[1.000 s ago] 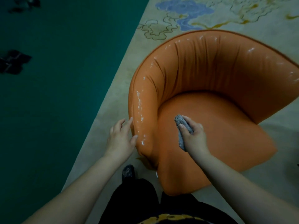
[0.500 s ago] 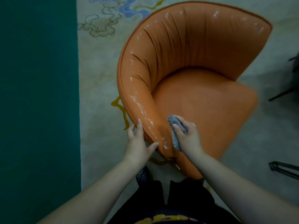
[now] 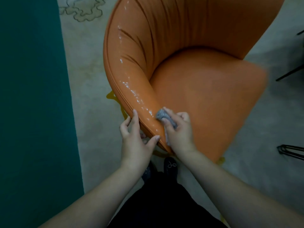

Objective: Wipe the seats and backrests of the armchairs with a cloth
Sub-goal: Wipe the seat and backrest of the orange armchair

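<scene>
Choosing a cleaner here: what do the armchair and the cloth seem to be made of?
The armchair looks like smooth orange leather or faux leather: glossy glints and soft pleats along its backrest; which one is unclear. The cloth seems a nubby grey woven or microfibre fabric, matte and bunched.

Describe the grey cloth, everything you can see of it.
The cloth is small, grey and looks like a nubby, textured fabric. It is bunched into a wad, not spread flat. The right hand grips it, fingers and thumb curled round it, so most of it is hidden and only the bunched end sticks out. That end sits against the inner side of the orange armchair armrest, near its front end, where the shiny backrest roll meets the seat. The left hand does not touch it.
</scene>
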Available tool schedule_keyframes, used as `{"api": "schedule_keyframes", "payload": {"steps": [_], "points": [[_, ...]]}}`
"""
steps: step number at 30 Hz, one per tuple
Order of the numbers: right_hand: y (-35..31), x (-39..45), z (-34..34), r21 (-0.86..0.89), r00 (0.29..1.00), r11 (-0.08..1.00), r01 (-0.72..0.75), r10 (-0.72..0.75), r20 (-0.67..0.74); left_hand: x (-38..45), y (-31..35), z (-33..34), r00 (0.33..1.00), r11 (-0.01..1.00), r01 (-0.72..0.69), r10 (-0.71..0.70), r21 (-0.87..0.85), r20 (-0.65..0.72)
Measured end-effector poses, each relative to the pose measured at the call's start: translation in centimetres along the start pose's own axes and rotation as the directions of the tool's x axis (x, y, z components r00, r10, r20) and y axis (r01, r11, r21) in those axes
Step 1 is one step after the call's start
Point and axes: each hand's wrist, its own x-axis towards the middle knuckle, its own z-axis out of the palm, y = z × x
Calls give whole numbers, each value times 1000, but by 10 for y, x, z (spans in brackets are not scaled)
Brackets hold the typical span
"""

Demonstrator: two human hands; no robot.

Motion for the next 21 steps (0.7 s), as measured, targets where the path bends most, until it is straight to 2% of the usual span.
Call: {"api": "schedule_keyframes", "payload": {"steps": [3,8,9,12,13,16,18,19,21], "points": [[3,13,-3,-4,994,995,-96,96,-56,0,-1,0,1000,999,14,-14,-32,1],[8,-15,-1,9,996,996,84,-85,29,1,-1,1,1000,999,-2,1,-47,-9],[9,-5,2,-8,999,999,54,-54,5,1,-1,1,1000,999,0,0,-45,-9],[3,30,0,-1,987,987,-158,158,9,-2,4,-1,1000,998,26,-26,-53,8],[2,32,-2,13,986,986,-164,164,9,-3,6,-3,999,997,37,-37,-62,8],[-1,14,-9,49,999,999,20,-22,31,3,9,-9,998,992,62,-65,-108,-16],[-2,-1,-8,43,983,990,134,-138,119,9,10,-12,996,990,89,-89,-109,0],[-3,-2,-5,33,979,989,145,-148,141,12,12,-13,995,990,103,-102,-97,17],[-6,10,0,24,992,997,69,-71,107,16,14,-14,992,989,122,-119,-85,43]]}}
